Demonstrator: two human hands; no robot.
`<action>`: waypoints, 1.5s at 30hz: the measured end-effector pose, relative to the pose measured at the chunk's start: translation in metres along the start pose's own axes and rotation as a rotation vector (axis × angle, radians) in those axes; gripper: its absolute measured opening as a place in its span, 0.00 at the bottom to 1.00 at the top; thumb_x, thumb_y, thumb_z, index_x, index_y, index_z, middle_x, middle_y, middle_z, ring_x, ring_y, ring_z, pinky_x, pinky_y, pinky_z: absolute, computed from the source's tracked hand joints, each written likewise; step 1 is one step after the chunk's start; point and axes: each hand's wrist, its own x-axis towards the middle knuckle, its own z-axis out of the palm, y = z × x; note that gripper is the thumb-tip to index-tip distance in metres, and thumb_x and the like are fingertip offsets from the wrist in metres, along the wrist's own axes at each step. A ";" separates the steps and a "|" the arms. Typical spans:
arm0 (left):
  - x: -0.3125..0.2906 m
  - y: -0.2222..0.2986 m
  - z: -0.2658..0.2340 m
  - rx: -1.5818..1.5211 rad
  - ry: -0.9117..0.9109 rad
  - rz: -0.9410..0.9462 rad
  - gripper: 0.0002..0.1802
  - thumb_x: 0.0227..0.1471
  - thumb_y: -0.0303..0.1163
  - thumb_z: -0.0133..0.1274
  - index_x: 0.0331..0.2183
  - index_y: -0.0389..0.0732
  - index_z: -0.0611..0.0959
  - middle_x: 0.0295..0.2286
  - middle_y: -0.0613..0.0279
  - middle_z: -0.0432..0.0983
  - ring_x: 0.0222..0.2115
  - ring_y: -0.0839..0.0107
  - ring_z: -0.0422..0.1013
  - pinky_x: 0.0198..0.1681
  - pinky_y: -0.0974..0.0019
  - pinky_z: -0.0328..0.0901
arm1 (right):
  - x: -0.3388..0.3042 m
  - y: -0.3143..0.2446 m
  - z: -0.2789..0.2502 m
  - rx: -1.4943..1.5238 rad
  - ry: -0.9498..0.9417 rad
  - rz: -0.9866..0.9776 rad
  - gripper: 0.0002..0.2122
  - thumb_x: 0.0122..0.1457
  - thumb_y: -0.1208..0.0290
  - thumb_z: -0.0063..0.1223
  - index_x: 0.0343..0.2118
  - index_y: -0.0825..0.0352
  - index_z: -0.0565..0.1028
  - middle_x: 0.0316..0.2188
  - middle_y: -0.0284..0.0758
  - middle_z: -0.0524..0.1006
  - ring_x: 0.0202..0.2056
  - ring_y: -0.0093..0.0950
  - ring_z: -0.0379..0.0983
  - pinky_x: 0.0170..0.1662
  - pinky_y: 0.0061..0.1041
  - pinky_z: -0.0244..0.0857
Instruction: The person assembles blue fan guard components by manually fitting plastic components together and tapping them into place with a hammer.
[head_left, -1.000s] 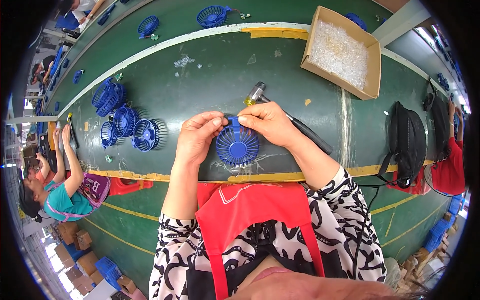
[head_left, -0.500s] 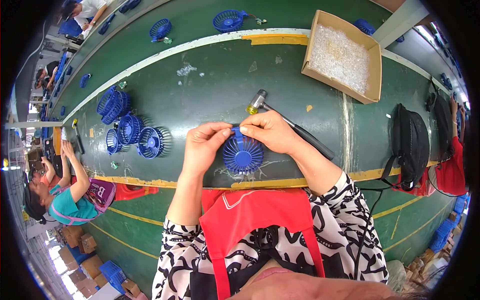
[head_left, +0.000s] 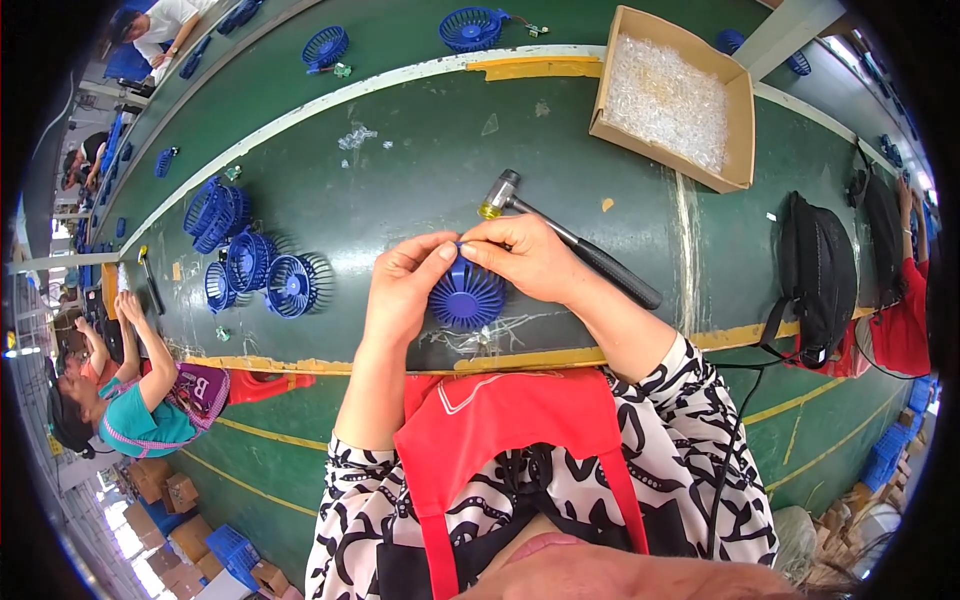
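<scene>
Teal cloth clothes a co-worker (head_left: 150, 418) at the far left, arms stretched toward the green table (head_left: 400, 190). Near those hands lies a hammer with a black handle (head_left: 150, 282). Next, to the right, blue fan housings (head_left: 250, 262) stand clustered, some touching. Left hand (head_left: 408, 275): thumb and fingers drawn narrow, pinching the top of a single blue fan housing (head_left: 468, 298) — this one sits near the table's front edge, between both hands, though I cannot tell whether it rests on the surface. Right hand (head_left: 525, 258): likewise pinched narrow at that same top, fingertips close to the left's. Beyond the right hand a mallet (head_left: 610, 268) lies slantwise. Farther right, a cardboard box (head_left: 741, 125) holds small clear pieces (head_left: 665, 105) — then a black backpack (head_left: 820, 275).
</scene>
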 end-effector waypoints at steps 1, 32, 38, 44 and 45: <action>0.001 0.002 -0.003 -0.016 -0.069 -0.042 0.11 0.54 0.26 0.57 0.40 0.32 0.83 0.32 0.62 0.80 0.31 0.77 0.74 0.37 0.74 0.69 | 0.000 -0.001 -0.002 -0.016 -0.006 -0.024 0.07 0.60 0.73 0.55 0.37 0.71 0.78 0.24 0.27 0.76 0.28 0.14 0.69 0.33 0.17 0.64; -0.001 0.008 0.000 0.135 -0.221 0.174 0.02 0.52 0.22 0.57 0.30 0.34 0.83 0.27 0.68 0.77 0.27 0.84 0.68 0.31 0.78 0.63 | -0.006 -0.009 -0.009 -0.314 0.033 -0.443 0.07 0.54 0.74 0.56 0.25 0.70 0.72 0.21 0.38 0.69 0.25 0.36 0.68 0.28 0.33 0.61; 0.033 0.045 -0.009 0.320 -0.186 0.105 0.03 0.51 0.23 0.59 0.31 0.35 0.83 0.26 0.69 0.78 0.26 0.84 0.70 0.31 0.77 0.66 | -0.003 -0.003 0.002 -0.371 0.391 -0.379 0.12 0.56 0.74 0.56 0.41 0.72 0.73 0.31 0.43 0.74 0.28 0.39 0.73 0.32 0.32 0.68; 0.112 0.096 0.029 0.761 -0.077 0.537 0.05 0.49 0.24 0.60 0.31 0.34 0.83 0.24 0.68 0.77 0.26 0.82 0.69 0.31 0.76 0.64 | -0.006 -0.005 0.006 -0.459 0.438 -0.408 0.10 0.56 0.71 0.54 0.39 0.69 0.73 0.28 0.41 0.73 0.26 0.41 0.72 0.28 0.36 0.67; 0.127 0.102 0.046 0.849 -0.054 0.708 0.05 0.48 0.24 0.60 0.31 0.35 0.83 0.25 0.63 0.78 0.26 0.78 0.70 0.32 0.74 0.65 | -0.006 0.004 0.007 -0.514 0.369 -0.404 0.08 0.56 0.70 0.53 0.36 0.69 0.73 0.26 0.41 0.73 0.25 0.42 0.72 0.27 0.37 0.67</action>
